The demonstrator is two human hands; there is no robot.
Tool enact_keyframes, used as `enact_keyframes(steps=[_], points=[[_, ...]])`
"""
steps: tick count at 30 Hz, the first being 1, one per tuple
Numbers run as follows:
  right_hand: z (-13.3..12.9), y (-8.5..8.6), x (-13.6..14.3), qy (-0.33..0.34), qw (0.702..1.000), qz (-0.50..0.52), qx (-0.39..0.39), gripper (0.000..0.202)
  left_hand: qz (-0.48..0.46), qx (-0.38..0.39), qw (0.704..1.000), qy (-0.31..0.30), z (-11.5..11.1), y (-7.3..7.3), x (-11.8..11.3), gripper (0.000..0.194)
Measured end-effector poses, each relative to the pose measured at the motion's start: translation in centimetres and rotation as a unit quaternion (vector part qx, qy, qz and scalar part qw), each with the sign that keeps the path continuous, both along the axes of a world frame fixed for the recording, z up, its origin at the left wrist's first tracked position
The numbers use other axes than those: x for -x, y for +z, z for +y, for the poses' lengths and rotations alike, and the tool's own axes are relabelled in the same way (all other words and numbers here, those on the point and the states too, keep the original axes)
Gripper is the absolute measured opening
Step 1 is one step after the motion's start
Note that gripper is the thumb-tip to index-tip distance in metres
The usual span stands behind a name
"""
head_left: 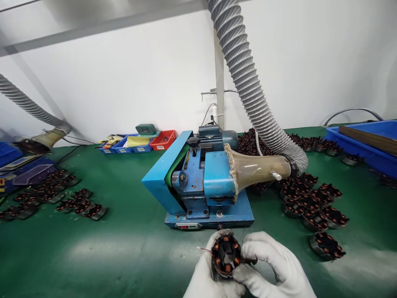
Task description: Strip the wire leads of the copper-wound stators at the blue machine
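Observation:
A motor stator (227,255) with copper windings and black insulation is gripped in my white-gloved left hand (207,269), its open face turned up toward me. From the right, my gloved right hand (273,263) closes thumb and fingers on the stator's edge. A short dark lead (249,261) sticks out between those fingers; I cannot tell whether they pinch it. On the left side a thin reddish wire (204,249) with a pale tip points outward. Just beyond my hands stands a blue belt-grinding machine (192,186) with a switch on its base.
Several stators (316,203) lie on the green bench at right, more stators (82,205) at left. A grey hose (248,74) drops to the funnel (260,169) on the machine. Small bins (164,140) line the wall; a blue tray (366,149) sits far right.

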State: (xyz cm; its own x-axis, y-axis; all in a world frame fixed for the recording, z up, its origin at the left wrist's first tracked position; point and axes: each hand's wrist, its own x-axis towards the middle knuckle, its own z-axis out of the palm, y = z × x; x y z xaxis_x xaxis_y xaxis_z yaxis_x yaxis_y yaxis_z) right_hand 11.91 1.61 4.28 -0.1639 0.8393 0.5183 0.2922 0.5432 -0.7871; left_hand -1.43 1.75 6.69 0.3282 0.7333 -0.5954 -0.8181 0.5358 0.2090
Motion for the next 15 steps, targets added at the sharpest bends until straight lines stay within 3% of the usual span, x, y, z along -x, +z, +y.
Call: enact_keyframes(steps=[4, 7, 10, 11, 13, 15], points=[[0.1, -0.4, -0.9, 0.013, 0.999, -0.041, -0.026, 0.033, 0.035, -0.043, 0.998, -0.033, 0.0, -0.2, 0.2, 0.022], [0.6, -0.5, -1.3, 0.071, 0.997, -0.033, -0.015, 0.031, 0.054, -0.056, 0.993, -0.086, 0.0, -1.1, 0.3, 0.028], [0.8, -0.1, -1.1, 0.097, 0.993, 0.031, 0.064, 0.007, 0.05, -0.046, 0.991, -0.112, -0.1, -2.4, 0.4, 0.026], [0.7, 0.0, -0.9, 0.1, 0.984, 0.083, 0.125, 0.015, 0.052, -0.045, 0.991, -0.115, -0.2, -2.8, 0.4, 0.026], [0.4, 0.1, -0.5, 0.105, 0.928, 0.234, 0.27, 0.032, 0.059, -0.044, 0.99, -0.12, -0.3, -3.6, 0.4, 0.027], [0.0, 0.1, -0.3, 0.098, 0.844, 0.387, 0.357, 0.039, 0.086, -0.049, 0.989, -0.106, -0.5, -4.3, 0.3, 0.03]])
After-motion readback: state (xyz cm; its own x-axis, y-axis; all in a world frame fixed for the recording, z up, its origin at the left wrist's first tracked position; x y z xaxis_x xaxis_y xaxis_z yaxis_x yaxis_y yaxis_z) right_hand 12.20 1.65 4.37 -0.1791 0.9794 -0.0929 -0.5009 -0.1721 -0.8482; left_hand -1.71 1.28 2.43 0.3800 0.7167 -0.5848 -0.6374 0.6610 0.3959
